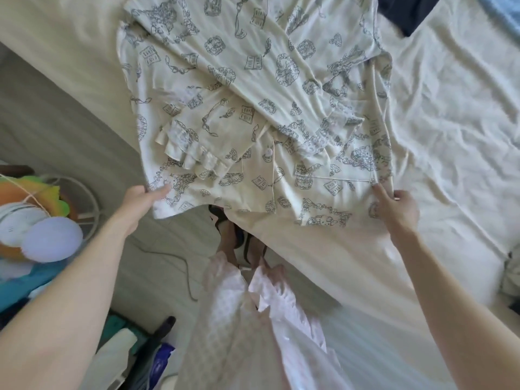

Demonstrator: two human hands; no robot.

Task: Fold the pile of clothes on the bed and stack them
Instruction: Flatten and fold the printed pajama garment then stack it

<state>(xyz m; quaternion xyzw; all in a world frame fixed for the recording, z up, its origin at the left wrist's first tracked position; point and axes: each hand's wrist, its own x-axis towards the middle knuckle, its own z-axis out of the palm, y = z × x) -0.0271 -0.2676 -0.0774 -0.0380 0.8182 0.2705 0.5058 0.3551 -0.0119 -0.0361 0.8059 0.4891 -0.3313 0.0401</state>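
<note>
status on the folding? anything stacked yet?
No stack in view. In hand: the printed shirt lies spread on the bed, sleeves turned in, left hand and right hand pinching its near hem corners. Left: finish folding it, then the dark garment at the far edge.

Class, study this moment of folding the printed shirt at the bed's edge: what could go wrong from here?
1. The printed shirt overhangs the bed edge between the left hand and right hand; its hem might slip floorward.
2. Its ruffled sleeve lies bunched, so a fold may trap creases.
</note>
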